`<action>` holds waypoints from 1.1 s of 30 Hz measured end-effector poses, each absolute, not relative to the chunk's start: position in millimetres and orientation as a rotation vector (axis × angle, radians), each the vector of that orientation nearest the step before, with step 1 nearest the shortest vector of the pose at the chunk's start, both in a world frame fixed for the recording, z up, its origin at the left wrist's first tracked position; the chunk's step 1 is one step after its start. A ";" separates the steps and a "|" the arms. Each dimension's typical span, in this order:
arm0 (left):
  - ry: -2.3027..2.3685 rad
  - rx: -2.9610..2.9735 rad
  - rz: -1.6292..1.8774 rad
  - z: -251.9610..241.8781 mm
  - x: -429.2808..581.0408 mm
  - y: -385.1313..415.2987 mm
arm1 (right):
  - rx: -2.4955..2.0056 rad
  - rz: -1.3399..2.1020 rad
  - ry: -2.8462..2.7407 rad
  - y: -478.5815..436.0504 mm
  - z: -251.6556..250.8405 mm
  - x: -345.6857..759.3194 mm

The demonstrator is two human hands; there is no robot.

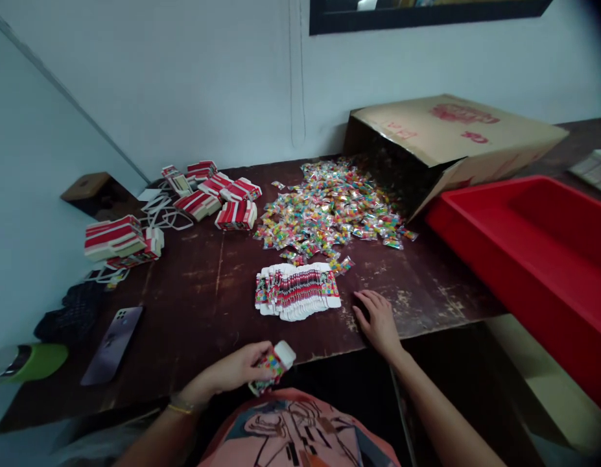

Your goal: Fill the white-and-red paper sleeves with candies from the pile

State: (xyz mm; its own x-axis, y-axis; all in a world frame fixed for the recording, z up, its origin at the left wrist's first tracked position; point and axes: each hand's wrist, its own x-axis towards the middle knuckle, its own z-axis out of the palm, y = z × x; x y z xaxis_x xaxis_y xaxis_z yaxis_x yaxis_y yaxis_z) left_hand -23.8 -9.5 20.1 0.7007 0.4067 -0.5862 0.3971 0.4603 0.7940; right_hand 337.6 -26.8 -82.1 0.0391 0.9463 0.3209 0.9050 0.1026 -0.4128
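From my remote seat I see the small printed carton [275, 364] at the lower centre of the frame, near the counter's [193, 279] front edge, its white end flap standing out. The left hand [239, 370] grips it between thumb and fingers. I judge it light and stiff along its folds but easily crushed, its printed face perhaps slightly slick, so I'd take it by the side edges with mild pressure, clear of the flap. The right hand [378, 321] holds nothing and rests, fingers loosely spread, right of centre. Just beside it, at mid-frame, lies an overlapping row of cartons [303, 292], thin enough, I'd guess, to slide apart if nudged. Beyond, in the upper middle, spreads a heap of clear candy packets [329, 207], probably light and slippery, best pinched by a sealed end.
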 end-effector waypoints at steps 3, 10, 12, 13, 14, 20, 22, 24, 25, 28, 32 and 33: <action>0.784 0.917 0.066 10.5 12.5 -11.3 | -1.766 0.152 -1.895 0.0 -68.7 326.7; 0.710 0.891 0.193 -5.4 70.0 -14.0 | -1.745 0.370 -1.831 86.1 -43.0 343.8; 0.765 0.872 0.270 -7.7 64.8 -11.8 | -1.754 0.398 -1.724 79.0 -40.0 354.3; 0.801 0.858 0.293 -8.5 61.0 -10.7 | -1.751 0.419 -1.671 69.5 -37.6 355.7; 0.834 0.844 0.308 -9.1 57.6 -9.8 | -1.744 0.443 -1.630 57.0 -34.0 353.3; 0.823 0.854 0.279 -9.7 69.8 -8.9 | -1.367 0.945 -1.650 -17.6 3.9 282.6; 0.797 0.880 0.258 -9.7 79.3 -10.3 | -1.424 0.803 -1.649 -22.0 11.1 264.5; 0.793 0.882 0.264 -10.0 84.0 -11.7 | -1.506 0.663 -1.629 -19.6 12.2 256.8; 0.790 0.879 0.275 -10.1 84.3 -12.3 | -1.522 0.644 -1.639 -18.2 11.2 255.3; 0.790 0.879 0.335 -9.9 79.8 -13.5 | -1.452 0.645 -1.821 -19.2 4.7 251.6; 0.855 0.866 0.406 -6.7 73.1 -15.3 | -1.505 0.433 -1.730 -28.3 -3.0 243.0; 0.864 0.872 0.395 -5.6 72.1 -15.7 | -1.517 0.405 -1.681 -30.7 -3.6 241.0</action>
